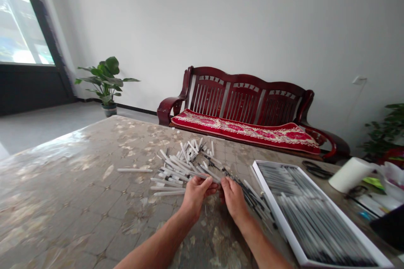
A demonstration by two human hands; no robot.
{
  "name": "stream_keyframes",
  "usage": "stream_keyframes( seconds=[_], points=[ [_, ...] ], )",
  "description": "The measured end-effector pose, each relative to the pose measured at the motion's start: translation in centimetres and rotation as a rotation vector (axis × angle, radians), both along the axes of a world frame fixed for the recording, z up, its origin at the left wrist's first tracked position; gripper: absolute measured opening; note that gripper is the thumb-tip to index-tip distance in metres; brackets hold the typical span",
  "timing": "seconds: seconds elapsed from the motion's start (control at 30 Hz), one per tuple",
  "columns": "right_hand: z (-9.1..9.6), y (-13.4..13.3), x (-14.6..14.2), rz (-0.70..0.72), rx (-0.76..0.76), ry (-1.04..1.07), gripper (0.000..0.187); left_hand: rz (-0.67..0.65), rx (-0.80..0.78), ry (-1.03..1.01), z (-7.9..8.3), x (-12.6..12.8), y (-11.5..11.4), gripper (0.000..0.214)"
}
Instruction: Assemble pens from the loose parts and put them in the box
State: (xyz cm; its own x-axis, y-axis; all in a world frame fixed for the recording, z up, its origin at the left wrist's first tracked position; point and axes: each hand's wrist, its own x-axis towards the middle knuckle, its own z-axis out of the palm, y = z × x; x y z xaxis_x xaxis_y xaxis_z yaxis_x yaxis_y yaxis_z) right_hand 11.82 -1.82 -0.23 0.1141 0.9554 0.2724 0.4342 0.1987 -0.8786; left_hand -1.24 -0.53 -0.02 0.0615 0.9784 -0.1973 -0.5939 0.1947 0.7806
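Observation:
My left hand and my right hand meet above the patterned table, fingers curled. Between them they pinch a thin white pen part at the near edge of a heap of white pen barrels and black refills. More dark refills lie fanned just right of my right hand. A white tray filled with dark pens sits to the right.
One loose white barrel lies left of the heap. A paper roll, black scissors and clutter sit at the table's far right. A red wooden bench and potted plants stand behind.

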Motion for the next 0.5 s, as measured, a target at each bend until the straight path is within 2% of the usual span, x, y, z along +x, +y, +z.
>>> stream_keyframes(
  seconds=[0.07, 0.2, 0.27, 0.4, 0.5],
  points=[
    [0.1, -0.1, -0.2, 0.026, -0.026, 0.067, 0.045, -0.013, 0.038, 0.021, 0.1, -0.1, 0.2, 0.037],
    [0.1, -0.4, -0.7, 0.068, -0.276, 0.39, 0.048, -0.091, 0.186, 0.09, 0.8, -0.4, 0.6, 0.033],
    [0.2, -0.4, -0.7, 0.082, -0.343, 0.499, 0.049, -0.167, 0.219, 0.129, 1.2, -1.0, 1.0, 0.029],
    [1.1, 0.0, -0.4, 0.174, -0.331, 0.505, 0.049, -0.389, 0.116, 0.165, 1.6, -3.1, 1.8, 0.029],
    [1.9, 0.3, -0.3, 0.256, -0.281, 0.388, 0.047, -0.624, -0.057, 0.136, 1.7, -4.5, 1.9, 0.046]
  ],
)
